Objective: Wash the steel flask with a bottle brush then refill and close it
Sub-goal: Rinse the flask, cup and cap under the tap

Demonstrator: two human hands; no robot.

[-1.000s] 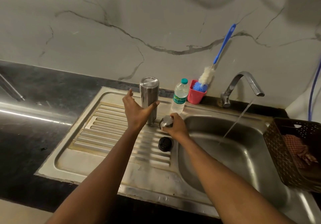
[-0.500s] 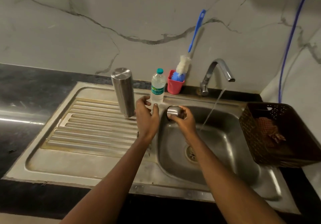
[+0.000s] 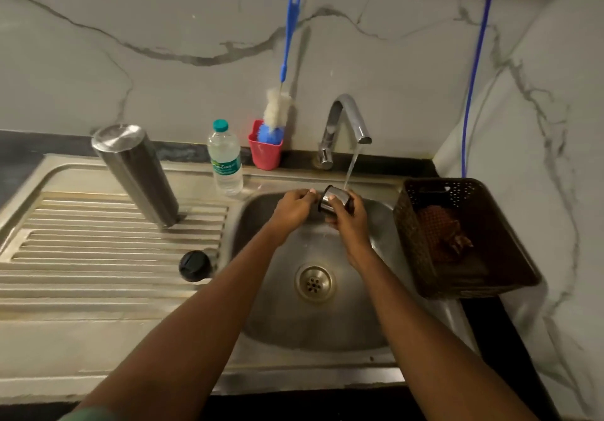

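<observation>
1. Water (image 3: 351,169) pours in a thin stream from the tap (image 3: 346,120) and lands right at the steel cap (image 3: 336,201), which is held over the back of the sink (image 3: 327,329).
2. Right hand (image 3: 351,224) has the cap in a firm wrap, fingers round its far side and thumb laid across the near side, open end facing left.
3. Left hand (image 3: 292,208) comes in from the other side, fingers curled and fingertips pinching the cap's rim, so both hands are on it.
4. Over on the drainboard (image 3: 81,257), the steel flask (image 3: 135,172) stands on its own with its flat closed end up, well apart from both hands.
5. Black inner lid (image 3: 195,265) sits on the drainboard ribs, near the sink's left edge.
6. Back by the wall, the bottle brush (image 3: 281,94) stands head-down in a red cup (image 3: 265,156), blue handle leaning on the marble.
7. Just left of that cup is a plastic water bottle (image 3: 225,159) with a green cap, upright on the sink's rear ledge.
8. Off to the right, a brown basket (image 3: 457,273) perches at the sink's edge with a reddish cloth (image 3: 441,231) inside.
9. Behind the basket, a blue hose (image 3: 477,61) runs down the wall.
</observation>
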